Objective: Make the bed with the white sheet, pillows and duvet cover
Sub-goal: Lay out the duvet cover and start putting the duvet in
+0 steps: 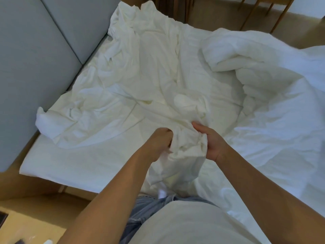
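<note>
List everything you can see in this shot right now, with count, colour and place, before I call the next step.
duvet cover: one, cream-white, crumpled across the mattress, near end bunched in both hands.
duvet: one, white, heaped on the bed's right side.
sheet: one, white, flat on the mattress, near-left corner showing.
headboard: one, grey, padded panels, along the left.
chair legs: several, wooden, top right on the floor.
floor: tan, lower left.
left hand: grips the bunched cover.
right hand: grips the same bunch, right of the left hand.
</note>
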{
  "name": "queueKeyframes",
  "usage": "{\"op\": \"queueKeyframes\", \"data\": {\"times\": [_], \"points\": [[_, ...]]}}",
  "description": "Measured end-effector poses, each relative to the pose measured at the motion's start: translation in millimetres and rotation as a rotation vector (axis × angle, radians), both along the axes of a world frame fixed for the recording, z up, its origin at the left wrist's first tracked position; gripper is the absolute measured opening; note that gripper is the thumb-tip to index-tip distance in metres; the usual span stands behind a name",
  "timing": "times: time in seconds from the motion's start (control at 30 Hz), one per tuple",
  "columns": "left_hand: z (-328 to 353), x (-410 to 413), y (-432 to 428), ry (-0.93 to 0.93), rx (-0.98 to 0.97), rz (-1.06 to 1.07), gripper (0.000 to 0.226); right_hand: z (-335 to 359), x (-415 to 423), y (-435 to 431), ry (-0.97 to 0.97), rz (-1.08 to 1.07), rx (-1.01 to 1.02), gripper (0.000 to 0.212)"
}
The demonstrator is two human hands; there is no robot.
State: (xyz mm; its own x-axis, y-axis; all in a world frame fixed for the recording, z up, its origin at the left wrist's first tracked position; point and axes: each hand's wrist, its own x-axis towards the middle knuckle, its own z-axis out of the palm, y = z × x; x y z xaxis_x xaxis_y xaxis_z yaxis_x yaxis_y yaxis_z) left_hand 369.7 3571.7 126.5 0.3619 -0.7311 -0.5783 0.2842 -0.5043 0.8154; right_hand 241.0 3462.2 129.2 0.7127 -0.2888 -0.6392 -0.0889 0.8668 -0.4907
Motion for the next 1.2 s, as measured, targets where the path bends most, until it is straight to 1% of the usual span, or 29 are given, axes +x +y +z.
{"op": "queueKeyframes", "data": {"times": [0.07, 0.1, 0.13, 0.2, 0.23, 0.27, 0.3, 0.33, 0.37, 0.4, 0.43, 0.47, 0.5, 0.53, 0.57, 0.6, 0.63, 0.7, 0.73, 0.77, 0.83, 0.87, 0.9, 0.93, 1.0, 1.07, 1.1, 1.13, 1.2], "points": [[12, -22, 11, 0.026, -0.046, -0.191, 0.033, -5, -6, -3, 0.006, 0.025, 0.010, 0.037], [16, -31, 15, 0.037, -0.039, -0.183, 0.032, -7, -9, -4, 0.014, 0.039, 0.005, 0.036], [17, -37, 16, 0.097, -0.010, -0.064, 0.027, -9, -11, -3, 0.026, 0.052, -0.005, 0.036], [15, -33, 15, 0.388, 0.076, 0.287, 0.019, -13, -15, -1, 0.055, 0.083, -0.022, 0.038], [15, -30, 15, 0.532, 0.082, 0.405, 0.019, -15, -16, 0, 0.067, 0.099, -0.026, 0.038], [15, -28, 15, 0.622, 0.093, 0.481, 0.029, -17, -18, 1, 0.078, 0.110, -0.026, 0.038], [14, -26, 13, 0.633, 0.116, 0.523, 0.045, -18, -19, 2, 0.086, 0.115, -0.026, 0.038], [14, -27, 9, 0.609, 0.119, 0.547, 0.049, -19, -21, 2, 0.093, 0.120, -0.028, 0.040], [16, -30, 3, 0.520, 0.121, 0.560, 0.038, -20, -21, 2, 0.098, 0.125, -0.033, 0.040], [19, -37, -4, 0.366, 0.130, 0.542, 0.020, -20, -22, 1, 0.099, 0.126, -0.037, 0.039], [26, -46, -10, 0.163, 0.124, 0.504, 0.012, -20, -22, 0, 0.089, 0.121, -0.038, 0.036], [31, -56, -14, -0.054, 0.075, 0.465, 0.014, -20, -22, -3, 0.076, 0.109, -0.039, 0.032], [36, -70, -11, -0.270, -0.026, 0.383, 0.014, -19, -22, -6, 0.059, 0.093, -0.036, 0.027], [39, -85, -4, -0.439, -0.088, 0.232, 0.012, -18, -21, -8, 0.043, 0.076, -0.027, 0.024], [39, -98, 7, -0.540, -0.105, 0.064, 0.012, -17, -22, -11, 0.027, 0.060, -0.017, 0.025], [38, -108, 20, -0.577, -0.089, -0.072, 0.016, -18, -23, -13, 0.014, 0.044, -0.009, 0.031], [32, -111, 31, -0.557, -0.045, -0.139, 0.023, -20, -25, -15, 0.007, 0.028, -0.009, 0.038], [19, -103, 39, -0.487, 0.058, -0.091, 0.032, -23, -28, -17, -0.011, -0.013, -0.007, 0.046], [17, -98, 38, -0.477, 0.089, -0.088, 0.036, -24, -29, -17, -0.029, -0.022, 0.003, 0.045], [17, -96, 34, -0.502, 0.100, -0.133, 0.038, -24, -30, -16, -0.045, -0.008, 0.008, 0.041], [19, -96, 23, -0.562, 0.101, -0.310, 0.039, -22, -28, -13, 0.003, 0.082, -0.035, 0.033], [19, -98, 18, -0.541, 0.100, -0.369, 0.039, -19, -25, -12, 0.064, 0.139, -0.089, 0.030], [19, -99, 15, -0.471, 0.108, -0.379, 0.040, -18, -21, -10, 0.127, 0.173, -0.158, 0.025], [21, -96, 12, -0.368, 0.119, -0.329, 0.040, -17, -17, -10, 0.178, 0.172, -0.220, 0.020], [22, -84, 5, -0.128, 0.159, -0.059, 0.037, -19, -14, -13, 0.212, 0.120, -0.259, 0.021], [18, -69, 2, 0.084, 0.223, 0.229, 0.036, -23, -19, -15, 0.156, 0.075, -0.144, 0.027], [12, -61, 1, 0.158, 0.247, 0.324, 0.034, -23, -22, -15, 0.120, 0.059, -0.074, 0.032], [7, -54, 0, 0.230, 0.254, 0.387, 0.034, -23, -26, -14, 0.080, 0.047, -0.014, 0.036], [-1, -46, -2, 0.384, 0.263, 0.464, 0.042, -21, -29, -12, 0.034, 0.067, 0.028, 0.041]]}}
